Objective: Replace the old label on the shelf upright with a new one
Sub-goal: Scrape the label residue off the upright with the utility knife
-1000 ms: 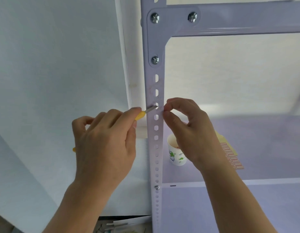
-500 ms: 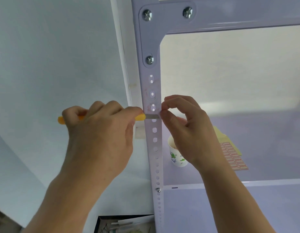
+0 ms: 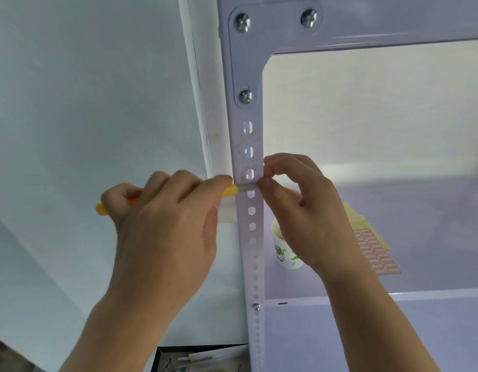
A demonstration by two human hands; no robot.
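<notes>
The left hand [image 3: 162, 232] grips a yellow-handled scraper [image 3: 230, 191], blade flat across the shelf upright [image 3: 243, 218] just below the old label [image 3: 239, 162] — a thin, reddish-smeared remnant around the slots. The right hand [image 3: 307, 210] pinches the upright's right edge at the blade tip. The remnant looks papery and tear-prone — best lifted from a loosened corner.

Left: plain pale wall [image 3: 85, 89], white corner trim [image 3: 197, 98] running down it. Right: cream wall [image 3: 366, 108] behind lavender shelf board [image 3: 425, 205]. Soft even light.

Paper cup [image 3: 284, 255]; dark box [image 3: 156, 358], perhaps stationery.
</notes>
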